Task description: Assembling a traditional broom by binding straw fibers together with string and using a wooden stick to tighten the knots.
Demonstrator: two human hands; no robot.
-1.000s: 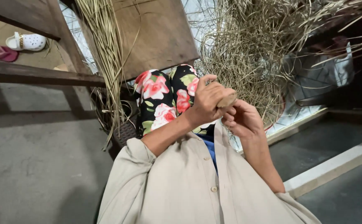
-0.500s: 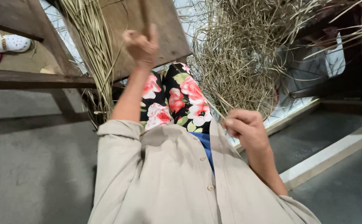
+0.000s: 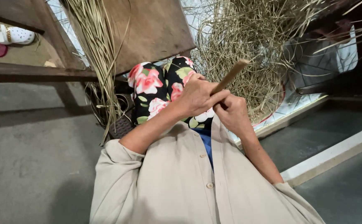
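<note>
Both of my hands meet in front of my chest, over my knees in black trousers with a pink flower print (image 3: 156, 87). My left hand (image 3: 195, 96) and my right hand (image 3: 230, 113) together pinch a flat tan strip of straw (image 3: 231, 75) that points up and to the right. A bundle of long straw stalks (image 3: 97, 54) hangs down at the left beside a brown board (image 3: 148, 29). A big tangled heap of dry straw (image 3: 251, 54) lies just beyond my hands.
A dark wooden beam (image 3: 36, 74) runs across the left. White and pink sandals (image 3: 7, 39) lie on the ground at the far left. Grey concrete floor (image 3: 31, 166) is on the left; a pale raised kerb (image 3: 334, 153) crosses the right.
My left hand, raised high by the board half a second ago, has come back down to join the right hand, and a straw strip now sticks up between them.
</note>
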